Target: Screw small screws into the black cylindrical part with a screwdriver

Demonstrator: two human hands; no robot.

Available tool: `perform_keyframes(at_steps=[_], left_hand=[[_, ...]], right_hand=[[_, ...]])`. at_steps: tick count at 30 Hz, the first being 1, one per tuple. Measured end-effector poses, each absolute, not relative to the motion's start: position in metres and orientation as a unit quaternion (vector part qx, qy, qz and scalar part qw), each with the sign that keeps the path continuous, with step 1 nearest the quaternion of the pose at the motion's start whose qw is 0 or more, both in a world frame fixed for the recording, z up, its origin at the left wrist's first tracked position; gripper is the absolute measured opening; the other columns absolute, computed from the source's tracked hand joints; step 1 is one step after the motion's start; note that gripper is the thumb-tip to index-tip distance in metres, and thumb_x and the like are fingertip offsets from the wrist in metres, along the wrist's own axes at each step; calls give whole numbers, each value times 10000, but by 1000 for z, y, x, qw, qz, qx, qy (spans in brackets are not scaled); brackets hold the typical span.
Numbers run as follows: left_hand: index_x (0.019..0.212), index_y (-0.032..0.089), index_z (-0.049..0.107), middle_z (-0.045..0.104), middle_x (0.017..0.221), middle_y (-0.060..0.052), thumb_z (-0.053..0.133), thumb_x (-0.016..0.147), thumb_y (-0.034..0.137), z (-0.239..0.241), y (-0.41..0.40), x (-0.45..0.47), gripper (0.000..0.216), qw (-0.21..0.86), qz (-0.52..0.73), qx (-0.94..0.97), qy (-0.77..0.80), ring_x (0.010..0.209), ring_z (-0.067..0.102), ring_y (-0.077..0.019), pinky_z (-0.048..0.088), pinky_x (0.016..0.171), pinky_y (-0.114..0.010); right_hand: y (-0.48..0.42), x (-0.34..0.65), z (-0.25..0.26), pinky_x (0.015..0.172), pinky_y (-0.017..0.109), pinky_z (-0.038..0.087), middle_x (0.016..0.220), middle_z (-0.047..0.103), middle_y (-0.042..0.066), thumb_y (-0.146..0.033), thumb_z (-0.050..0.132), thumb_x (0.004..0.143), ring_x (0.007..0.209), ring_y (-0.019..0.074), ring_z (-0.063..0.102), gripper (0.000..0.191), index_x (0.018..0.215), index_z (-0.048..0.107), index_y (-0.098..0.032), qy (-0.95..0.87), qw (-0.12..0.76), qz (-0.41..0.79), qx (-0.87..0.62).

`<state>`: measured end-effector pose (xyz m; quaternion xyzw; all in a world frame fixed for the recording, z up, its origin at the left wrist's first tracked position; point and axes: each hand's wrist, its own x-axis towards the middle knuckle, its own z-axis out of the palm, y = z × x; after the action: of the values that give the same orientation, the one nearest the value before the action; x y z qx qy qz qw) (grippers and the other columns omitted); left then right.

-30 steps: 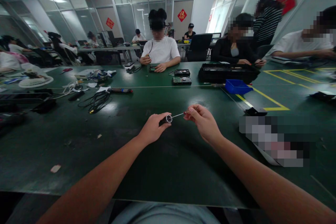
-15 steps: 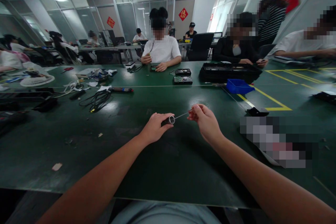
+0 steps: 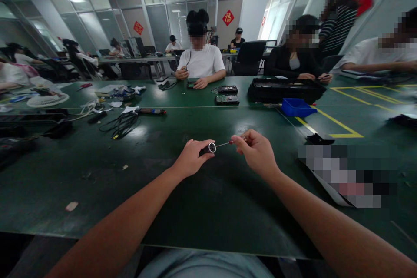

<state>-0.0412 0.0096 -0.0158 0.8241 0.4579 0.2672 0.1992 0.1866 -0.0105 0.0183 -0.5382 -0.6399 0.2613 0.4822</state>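
Left grip: While the left hand (image 3: 190, 158) pinches the dark cylinder (image 3: 207, 150) between thumb and fingers, the part's bright ringed end is turned toward the right hand (image 3: 257, 152).
Right grip: Fingers and thumb pinch the handle of the screwdriver (image 3: 231, 142).
Shaft: Slants down to the ringed end; insertion cannot be told.
Cylinder position: Above the green bench (image 3: 208, 213).
Bench, beyond the hands: Blue tray (image 3: 298, 107) at right; corded tool (image 3: 153, 112) and coiled black cable (image 3: 122, 125) at left.

The tabletop (image 3: 163, 213) is dark green, its lines (image 3: 347, 135) yellow. The cylinder (image 3: 204, 151) is black with a white rim (image 3: 214, 150), the bin (image 3: 299, 110) blue, the striped shirt (image 3: 340, 30) black-and-white.
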Motion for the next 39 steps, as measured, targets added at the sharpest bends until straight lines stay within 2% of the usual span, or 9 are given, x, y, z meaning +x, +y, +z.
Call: perform_keyframes(at_steps=[4, 8, 14, 18, 21, 25, 30, 34, 39], left_hand=[[1323, 291, 563, 650, 1232, -55, 615, 920, 362, -18, 11, -42, 412, 188, 266, 830, 453, 1082, 576, -250, 366, 1071, -526], [1310, 294, 570, 662, 1209, -42, 617, 921, 355, -20, 13, -43, 397, 186, 264, 834, 447, 1078, 583, -245, 354, 1079, -530], [1321, 302, 560, 657, 1222, -38, 622, 921, 351, -22, 13, -43, 408, 185, 276, 828, 453, 1087, 580, -237, 336, 1094, -527], [1322, 297, 557, 652, 1228, -42, 614, 924, 354, -22, 13, -44, 405, 188, 272, 829, 451, 1095, 579, -241, 346, 1086, -527], [1327, 297, 554, 655, 1220, -41, 606, 928, 365, -20, 13, -44, 408, 190, 274, 825, 457, 1087, 579, -246, 341, 1088, -533], [1317, 302, 560, 659, 1218, -22, 623, 920, 351, -18, 12, -43, 405, 191, 275, 824, 456, 1075, 578, -241, 316, 1105, -539], [1311, 298, 568, 664, 1207, -24, 635, 914, 338, -19, 13, -43, 405, 191, 271, 826, 456, 1085, 580, -240, 303, 1115, -535], [1309, 304, 565, 661, 1219, -15, 633, 917, 334, -21, 14, -43, 399, 192, 273, 827, 452, 1114, 575, -232, 293, 1123, -524], [1305, 310, 566, 660, 1224, -13, 631, 918, 351, -21, 14, -43, 395, 193, 269, 829, 451, 1111, 575, -232, 273, 1133, -534]], right_hand=[[-11, 191, 20, 641, 314, 466, 794, 690, 26, -373, 593, 899, 711, 176, 633, 171, 945, 648, -218, -714, 446, 259, -474], [-12, 193, 24, 697, 324, 471, 869, 700, 29, -299, 530, 927, 782, 183, 643, 149, 965, 656, -230, -757, 407, 239, -452], [-15, 188, 25, 536, 297, 399, 615, 618, -7, -429, 397, 994, 542, 164, 570, 350, 1010, 681, -225, -734, 376, 211, -525], [-16, 186, 24, 537, 303, 395, 795, 691, 29, -361, 430, 978, 565, 165, 562, 350, 1261, 579, -221, -742, 380, 196, -517], [-17, 186, 24, 583, 308, 416, 843, 689, 36, -337, 416, 982, 623, 168, 581, 311, 1200, 604, -220, -754, 380, 207, -493], [-17, 187, 24, 582, 308, 407, 741, 649, 19, -415, 371, 1004, 614, 169, 579, 360, 1047, 670, -220, -740, 384, 222, -506], [-17, 186, 23, 597, 306, 410, 791, 655, 23, -352, 419, 976, 664, 180, 591, 338, 1226, 600, -213, -731, 389, 234, -508], [-17, 185, 23, 583, 308, 397, 720, 605, 11, -397, 373, 989, 626, 175, 559, 351, 1118, 643, -214, -717, 394, 256, -515], [-14, 186, 19, 608, 309, 408, 763, 621, 4, -351, 402, 971, 675, 184, 580, 296, 1189, 562, -231, -694, 410, 264, -530]])
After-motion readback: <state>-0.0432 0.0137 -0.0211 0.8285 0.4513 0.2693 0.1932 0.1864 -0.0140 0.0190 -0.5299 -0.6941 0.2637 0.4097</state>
